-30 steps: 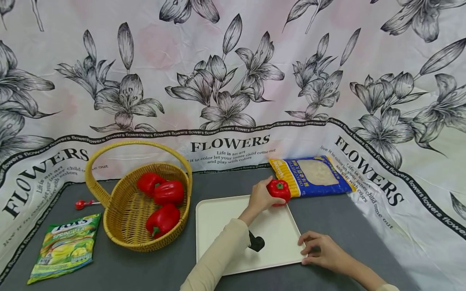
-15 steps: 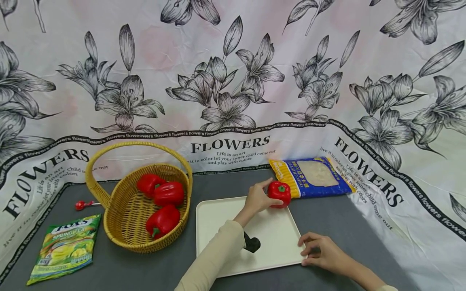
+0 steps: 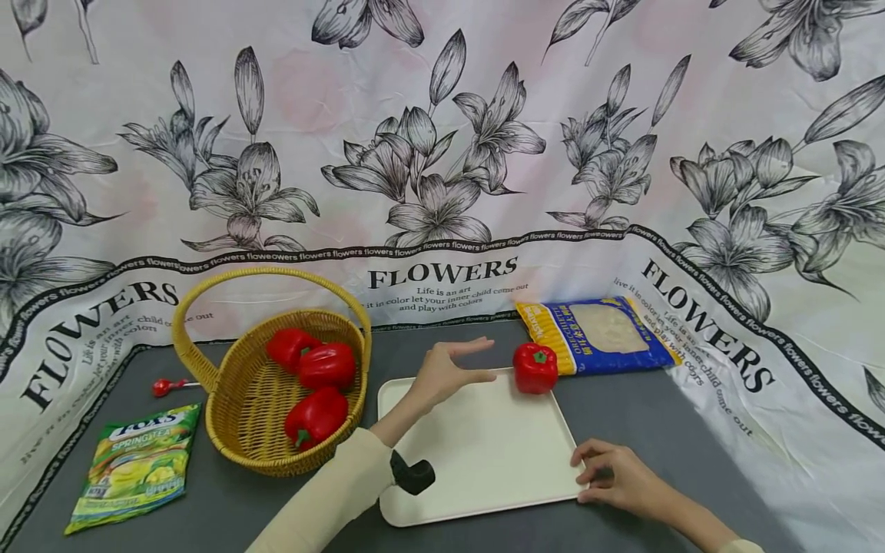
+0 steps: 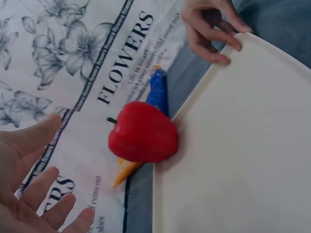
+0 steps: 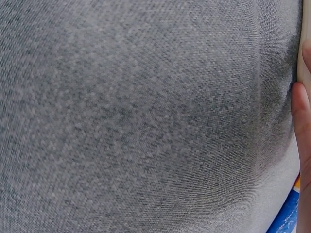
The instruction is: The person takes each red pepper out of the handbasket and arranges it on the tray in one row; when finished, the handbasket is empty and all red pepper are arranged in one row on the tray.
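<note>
My left hand (image 3: pixel 442 376) is over the left back part of the white tray (image 3: pixel 484 453), fingers and thumb spread with nothing between them. To its right, a red bell pepper (image 3: pixel 535 369) rests on the tray's back right corner. The left wrist view has the pepper (image 4: pixel 143 133) apart from the open left hand (image 4: pixel 34 179). My right hand (image 3: pixel 618 480) holds the tray's right edge near the front corner, its fingers bent at the rim. Only part of the right hand (image 5: pixel 303 126) shows in the right wrist view.
A yellow wicker basket (image 3: pixel 242 415) with several red peppers stands left of the tray. Farther left lie a green candy bag (image 3: pixel 138 468) and a red lollipop (image 3: pixel 162 387). A blue and yellow pasta bag (image 3: pixel 608 338) lies behind the pepper, before the flowered cloth.
My left hand has let go of the red pepper and moved left, its fingers now spread. The pepper stays at the tray's back right corner. My right hand keeps its place on the tray edge.
</note>
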`<move>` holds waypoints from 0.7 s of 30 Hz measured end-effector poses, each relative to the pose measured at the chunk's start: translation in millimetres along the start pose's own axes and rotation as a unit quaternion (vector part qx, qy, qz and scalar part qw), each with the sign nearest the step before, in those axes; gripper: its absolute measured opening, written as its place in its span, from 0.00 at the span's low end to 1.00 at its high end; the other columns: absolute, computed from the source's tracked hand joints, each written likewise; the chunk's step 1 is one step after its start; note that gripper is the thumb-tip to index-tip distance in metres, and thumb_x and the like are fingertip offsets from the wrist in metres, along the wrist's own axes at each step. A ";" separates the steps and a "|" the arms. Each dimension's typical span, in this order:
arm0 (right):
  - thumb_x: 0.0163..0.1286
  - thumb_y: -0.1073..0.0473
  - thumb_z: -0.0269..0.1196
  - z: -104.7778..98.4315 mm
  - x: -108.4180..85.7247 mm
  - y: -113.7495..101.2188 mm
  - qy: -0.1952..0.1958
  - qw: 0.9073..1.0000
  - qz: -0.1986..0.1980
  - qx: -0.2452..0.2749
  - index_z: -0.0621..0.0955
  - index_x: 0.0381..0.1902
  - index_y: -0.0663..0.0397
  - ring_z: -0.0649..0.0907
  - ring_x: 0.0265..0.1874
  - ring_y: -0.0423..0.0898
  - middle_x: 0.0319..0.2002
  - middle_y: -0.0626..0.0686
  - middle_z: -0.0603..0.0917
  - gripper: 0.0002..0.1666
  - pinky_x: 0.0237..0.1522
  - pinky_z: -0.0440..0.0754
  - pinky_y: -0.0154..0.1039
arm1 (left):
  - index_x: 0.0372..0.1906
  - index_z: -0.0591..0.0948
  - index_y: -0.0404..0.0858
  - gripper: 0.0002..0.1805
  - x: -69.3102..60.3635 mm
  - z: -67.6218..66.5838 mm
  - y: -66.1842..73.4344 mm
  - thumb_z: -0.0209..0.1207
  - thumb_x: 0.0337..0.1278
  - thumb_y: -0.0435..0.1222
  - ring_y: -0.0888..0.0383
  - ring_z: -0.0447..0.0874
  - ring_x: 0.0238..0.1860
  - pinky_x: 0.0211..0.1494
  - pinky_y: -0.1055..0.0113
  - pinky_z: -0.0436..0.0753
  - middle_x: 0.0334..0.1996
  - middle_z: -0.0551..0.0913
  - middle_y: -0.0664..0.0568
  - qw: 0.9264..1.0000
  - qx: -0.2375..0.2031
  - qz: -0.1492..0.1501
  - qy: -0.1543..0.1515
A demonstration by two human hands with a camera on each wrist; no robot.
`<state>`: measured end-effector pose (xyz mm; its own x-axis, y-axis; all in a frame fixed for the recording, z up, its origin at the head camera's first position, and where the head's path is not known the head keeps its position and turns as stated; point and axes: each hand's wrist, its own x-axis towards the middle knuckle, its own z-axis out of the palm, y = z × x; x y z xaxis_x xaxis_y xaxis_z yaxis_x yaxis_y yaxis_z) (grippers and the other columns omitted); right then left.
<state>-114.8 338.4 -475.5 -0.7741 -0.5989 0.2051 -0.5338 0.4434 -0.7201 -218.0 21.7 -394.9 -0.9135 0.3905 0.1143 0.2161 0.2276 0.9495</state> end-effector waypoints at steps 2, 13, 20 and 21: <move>0.54 0.59 0.73 0.1 -0.6 0.6 0.000 1.000 -0.002 0.002 0.85 0.28 0.53 0.80 0.35 0.37 0.40 0.56 0.78 0.07 0.28 0.84 0.33 | 0.58 0.81 0.47 0.26 -12.1 -14.2 3.8 0.70 0.49 0.38 0.53 0.66 0.68 0.65 0.47 0.69 0.62 0.75 0.54 1.000 -0.007 0.002 -0.012; 0.52 0.62 0.74 2.5 1.8 4.6 0.013 0.999 -0.032 -0.002 0.84 0.27 0.53 0.81 0.34 0.39 0.39 0.57 0.78 0.07 0.27 0.84 0.33 | 0.57 0.80 0.36 0.23 -75.4 -97.5 3.6 0.66 0.55 0.36 0.46 0.74 0.61 0.60 0.49 0.74 0.56 0.80 0.45 0.998 -0.012 0.016 -0.058; 0.52 0.63 0.74 2.1 0.3 7.7 0.010 0.999 -0.041 -0.009 0.84 0.28 0.51 0.80 0.34 0.39 0.39 0.56 0.79 0.07 0.26 0.84 0.33 | 0.57 0.80 0.34 0.20 -110.2 -160.1 -20.5 0.62 0.58 0.28 0.55 0.76 0.60 0.56 0.60 0.78 0.58 0.77 0.37 0.986 -0.030 0.088 -0.136; 0.52 0.62 0.73 1.8 0.4 7.6 0.009 0.999 -0.039 -0.009 0.84 0.28 0.51 0.80 0.34 0.38 0.40 0.56 0.79 0.07 0.26 0.84 0.33 | 0.57 0.80 0.33 0.20 -114.4 -168.9 -25.0 0.61 0.58 0.26 0.57 0.76 0.60 0.55 0.62 0.79 0.58 0.77 0.37 0.985 -0.024 0.096 -0.144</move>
<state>-118.5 340.3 -482.1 -0.7360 -0.6203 0.2710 -0.5979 0.4080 -0.6899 -177.2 -179.3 -382.4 -0.7200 0.6611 0.2112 0.3515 0.0851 0.9323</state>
